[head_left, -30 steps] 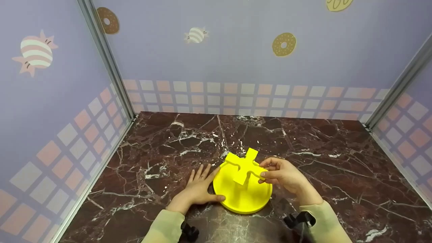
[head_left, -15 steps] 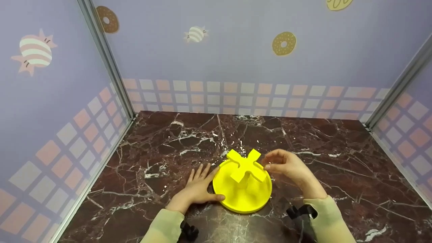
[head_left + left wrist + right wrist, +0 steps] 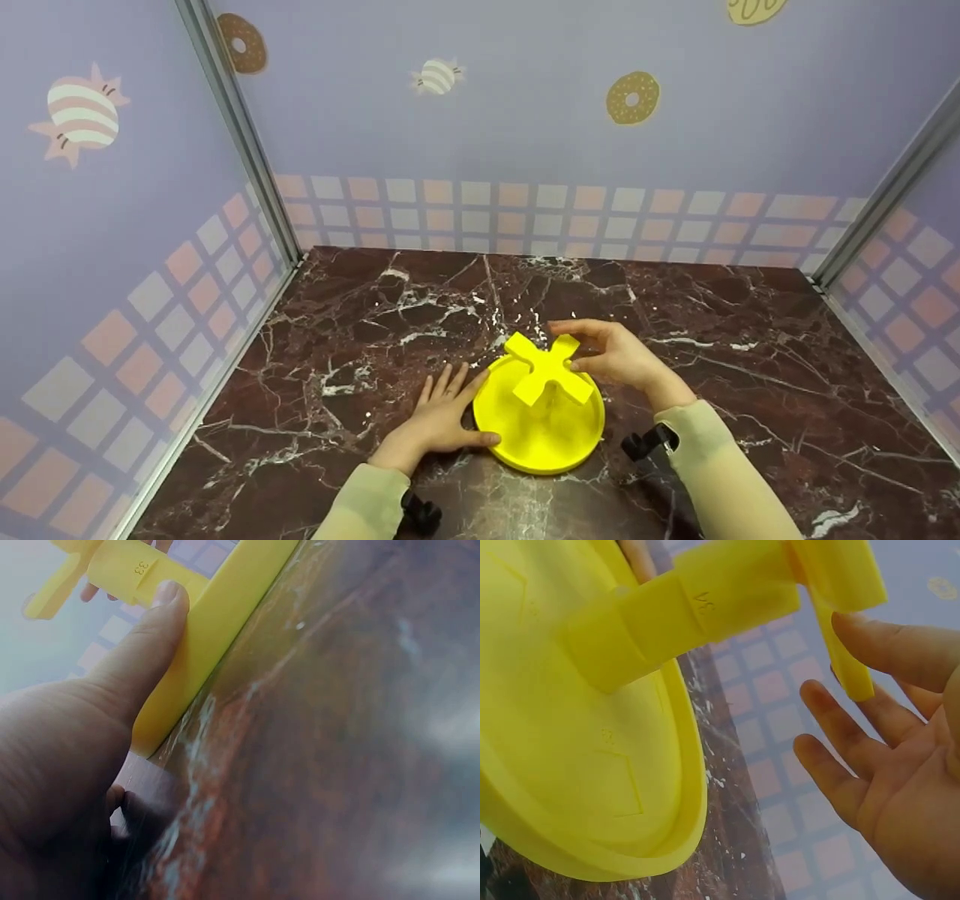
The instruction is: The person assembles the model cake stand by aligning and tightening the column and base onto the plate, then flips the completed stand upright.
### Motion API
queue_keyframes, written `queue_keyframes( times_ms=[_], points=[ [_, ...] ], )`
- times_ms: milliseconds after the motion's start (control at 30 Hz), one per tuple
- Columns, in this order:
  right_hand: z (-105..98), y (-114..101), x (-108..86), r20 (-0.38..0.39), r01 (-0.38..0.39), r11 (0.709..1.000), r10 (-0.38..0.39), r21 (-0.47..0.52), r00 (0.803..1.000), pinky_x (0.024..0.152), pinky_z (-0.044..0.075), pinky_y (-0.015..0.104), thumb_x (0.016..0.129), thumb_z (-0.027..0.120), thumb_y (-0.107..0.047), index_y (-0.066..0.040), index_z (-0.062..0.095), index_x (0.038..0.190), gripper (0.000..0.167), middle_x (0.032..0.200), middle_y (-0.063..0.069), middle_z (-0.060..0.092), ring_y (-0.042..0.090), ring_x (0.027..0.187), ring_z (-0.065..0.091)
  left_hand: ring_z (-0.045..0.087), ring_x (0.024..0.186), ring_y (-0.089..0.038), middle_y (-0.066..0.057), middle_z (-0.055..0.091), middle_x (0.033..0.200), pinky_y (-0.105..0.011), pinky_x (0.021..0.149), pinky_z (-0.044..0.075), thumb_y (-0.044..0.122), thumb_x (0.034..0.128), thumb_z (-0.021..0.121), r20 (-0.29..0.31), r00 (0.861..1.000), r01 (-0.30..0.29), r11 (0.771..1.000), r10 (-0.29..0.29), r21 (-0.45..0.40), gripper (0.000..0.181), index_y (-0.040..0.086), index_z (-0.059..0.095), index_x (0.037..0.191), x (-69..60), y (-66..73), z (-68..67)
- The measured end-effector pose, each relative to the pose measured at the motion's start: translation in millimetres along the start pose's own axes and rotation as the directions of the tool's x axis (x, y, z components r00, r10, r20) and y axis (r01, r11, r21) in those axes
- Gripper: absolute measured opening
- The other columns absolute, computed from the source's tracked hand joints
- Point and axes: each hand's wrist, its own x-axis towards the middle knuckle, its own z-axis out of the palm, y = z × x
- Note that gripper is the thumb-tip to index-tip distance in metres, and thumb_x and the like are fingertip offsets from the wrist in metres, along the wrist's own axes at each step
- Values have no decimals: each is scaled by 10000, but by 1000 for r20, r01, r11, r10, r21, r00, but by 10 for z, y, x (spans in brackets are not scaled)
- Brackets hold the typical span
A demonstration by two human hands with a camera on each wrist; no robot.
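A round yellow dish (image 3: 514, 442) with a raised rim stands on the table. From its middle rises a thick yellow post (image 3: 649, 626) with embossed marks, topped by a four-armed yellow cross (image 3: 546, 370). My left hand (image 3: 436, 424) rests at the dish's left edge, fingers straight and spread, thumb (image 3: 166, 607) lying over the rim. My right hand (image 3: 622, 360) is at the far right arm of the cross. Its thumb (image 3: 885, 641) touches or nearly touches that arm, and the other fingers reach loosely past the arm's far side; a firm pinch does not show.
The dark red marbled table (image 3: 337, 450) carries small white specks beyond the dish. Purple walls (image 3: 525, 112) with printed sweets and tiles close off the back and both sides, with metal posts (image 3: 247, 142) at the corners. Black straps (image 3: 649, 441) sit at the wrists.
The cross turned slightly as my right hand let go of its right arm. That hand then moved back and leftward to the far right arm. My left hand stayed in place.
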Motion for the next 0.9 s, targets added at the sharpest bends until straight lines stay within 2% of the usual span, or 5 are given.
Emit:
queue_keyframes(
  times_ms=[133, 300, 367, 700, 900],
  points=[
    [19, -18, 4, -4, 30, 995, -31, -96, 1000, 677, 553, 181, 908, 733, 11, -56, 677, 1343, 444, 1512, 168, 565, 190, 1085, 692, -14, 1607, -443, -172, 55, 1741, -649, 1291, -17, 757, 805, 691, 0, 1000, 1, 1000, -1, 5, 1127, 262, 165, 1670, -1, 1, 0],
    [33, -33, -27, -45, 52, 977, -62, -209, 997, 864, 583, 195, 902, 773, -53, -61, 725, 1268, 370, 1346, 148, 674, 200, 1113, 690, -21, 1607, -442, -171, 49, 1741, -648, 1290, -27, 755, 804, 693, 3, 1000, 0, 1000, 0, -3, 1128, 260, 165, 1669, -2, 8, -4],
    [39, -36, -43, -57, 60, 968, -76, -244, 996, 884, 585, 216, 897, 788, -84, -74, 740, 1247, 353, 1286, 126, 696, 183, 1069, 679, -19, 1607, -443, -172, 50, 1741, -648, 1290, -27, 751, 803, 699, 2, 1000, 1, 1000, -1, -5, 1130, 259, 166, 1669, -1, 11, -4],
    [108, -30, -154, -123, 48, 931, -98, -361, 987, 790, 545, 259, 892, 816, -210, -183, 778, 1143, 255, 1110, 21, 728, 119, 875, 601, -25, 1613, -422, -154, 40, 1745, -633, 1296, -35, 729, 822, 701, 14, 1000, 10, 1000, -10, -21, 1104, 287, 149, 1670, -6, 29, -11],
    [201, -51, -225, -170, 57, 923, -131, -381, 977, 701, 477, 235, 873, 835, -219, -140, 765, 1078, 231, 1020, 24, 710, 83, 788, 526, -21, 1612, -426, -157, 47, 1745, -637, 1295, -31, 724, 823, 705, 10, 1000, 11, 1000, -10, -17, 1100, 296, 147, 1670, -5, 27, -8]
  ],
)
